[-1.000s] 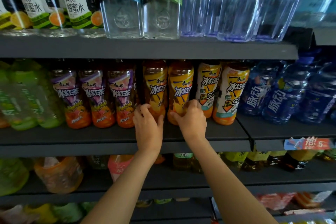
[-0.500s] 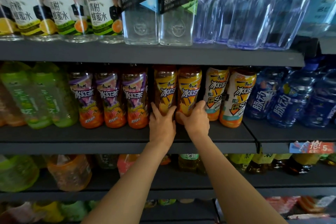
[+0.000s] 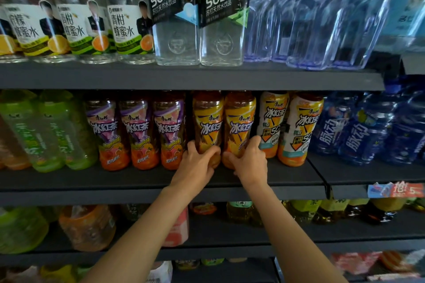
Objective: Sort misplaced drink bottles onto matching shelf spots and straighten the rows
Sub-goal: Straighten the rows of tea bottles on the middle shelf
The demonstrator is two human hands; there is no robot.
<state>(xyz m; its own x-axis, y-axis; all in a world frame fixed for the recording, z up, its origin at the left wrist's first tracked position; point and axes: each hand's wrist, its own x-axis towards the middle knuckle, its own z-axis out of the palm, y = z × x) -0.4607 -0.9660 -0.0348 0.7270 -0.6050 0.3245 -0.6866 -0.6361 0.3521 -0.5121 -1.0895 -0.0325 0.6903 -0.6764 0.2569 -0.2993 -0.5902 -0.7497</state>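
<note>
Two yellow-labelled iced tea bottles stand side by side on the middle shelf. My left hand grips the base of the left yellow bottle, thumb and fingers curled round it. My right hand grips the base of the right yellow bottle the same way. Left of them stand three purple-labelled iced tea bottles. To the right are two white-and-orange labelled iced tea bottles.
Green bottles fill the shelf's left end and blue drink bottles its right. The upper shelf carries honey-water bottles, two soda bottles and clear water bottles. Lower shelves hold more drinks.
Both hands have closed in and risen slightly onto the two yellow bottles' bases. The view has drifted so the shelves sit lower and further right in the frame.
</note>
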